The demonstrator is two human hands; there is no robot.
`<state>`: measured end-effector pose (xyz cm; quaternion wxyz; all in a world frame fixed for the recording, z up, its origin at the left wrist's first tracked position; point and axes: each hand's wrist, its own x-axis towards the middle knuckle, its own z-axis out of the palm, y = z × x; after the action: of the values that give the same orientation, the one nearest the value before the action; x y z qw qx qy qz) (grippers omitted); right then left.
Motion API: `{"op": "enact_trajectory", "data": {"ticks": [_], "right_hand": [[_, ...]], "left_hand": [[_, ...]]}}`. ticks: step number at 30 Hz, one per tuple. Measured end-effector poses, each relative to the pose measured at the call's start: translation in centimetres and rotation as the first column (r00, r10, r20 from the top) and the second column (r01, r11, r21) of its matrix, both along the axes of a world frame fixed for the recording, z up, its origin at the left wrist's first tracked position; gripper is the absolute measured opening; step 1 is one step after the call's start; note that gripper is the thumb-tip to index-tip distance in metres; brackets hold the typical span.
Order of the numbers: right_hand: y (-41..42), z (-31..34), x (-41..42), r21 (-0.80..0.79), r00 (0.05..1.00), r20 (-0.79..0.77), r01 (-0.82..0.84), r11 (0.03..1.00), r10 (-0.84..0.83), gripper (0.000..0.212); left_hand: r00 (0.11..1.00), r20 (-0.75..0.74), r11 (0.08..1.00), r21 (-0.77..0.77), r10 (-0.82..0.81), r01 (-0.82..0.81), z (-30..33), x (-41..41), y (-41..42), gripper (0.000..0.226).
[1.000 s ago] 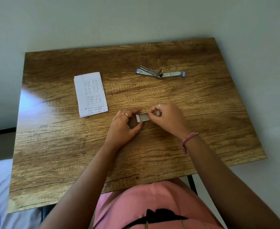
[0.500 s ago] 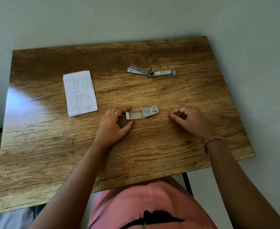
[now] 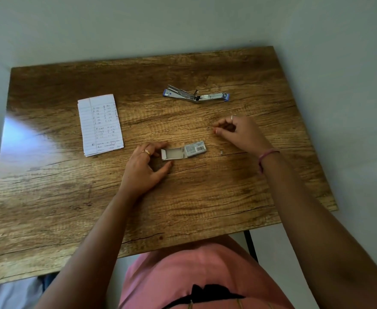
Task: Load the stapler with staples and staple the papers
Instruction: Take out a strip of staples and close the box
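Stapler (image 3: 196, 97) lies swung fully open on the wooden table (image 3: 71, 208), beyond the right hand, its long axis left to right and a blue tip at each end. The right hand (image 3: 238, 132) hovers between it and the staple box (image 3: 182, 151), fingertips pinched together; what they pinch is too small to tell. The box's tray is slid out toward the left hand (image 3: 144, 168), whose fingers touch its end. A barcode shows on the sleeve. Handwritten lined papers (image 3: 100, 126) lie beyond that hand, unreadable.
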<state>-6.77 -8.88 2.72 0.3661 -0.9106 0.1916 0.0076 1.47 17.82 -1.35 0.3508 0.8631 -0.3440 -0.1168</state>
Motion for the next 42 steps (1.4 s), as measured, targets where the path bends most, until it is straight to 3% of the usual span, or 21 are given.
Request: {"op": "enact_trajectory", "data": {"ticks": [8,22,29,34,38,42], "right_hand": [[-0.2,-0.7,1.8,-0.014,0.999,-0.030,-0.012,1.000,0.012,0.024],[1.3,0.0,1.1,-0.053,0.995,0.091,-0.046,0.998,0.051,0.012],[6.0,0.6,1.4,-0.118,0.950,-0.007,-0.309,0.944,0.311,0.017],[7.5,0.1,2.5,-0.195,0.925,-0.039,-0.377,0.905,0.377,0.021],[7.3,0.2,2.4,-0.184,0.928,-0.020,-0.370,0.911,0.373,0.023],[6.1,0.8,1.4,-0.110,0.966,0.068,-0.242,0.964,0.250,0.020]], "left_hand": [[1.000,-0.011,1.000,-0.014,0.012,-0.012,-0.1,0.0,0.0,0.047],[1.000,-0.009,1.000,-0.016,0.007,-0.007,-0.1,0.1,0.0,0.047],[1.000,0.017,1.000,-0.015,0.008,-0.008,-0.3,0.2,0.1,0.047],[1.000,0.019,1.000,-0.021,-0.008,0.008,-0.5,0.3,0.1,0.047],[1.000,0.025,1.000,-0.017,-0.007,0.007,-0.4,0.4,0.1,0.047],[1.000,0.008,1.000,-0.018,-0.007,0.007,-0.2,0.3,0.1,0.046]]}}
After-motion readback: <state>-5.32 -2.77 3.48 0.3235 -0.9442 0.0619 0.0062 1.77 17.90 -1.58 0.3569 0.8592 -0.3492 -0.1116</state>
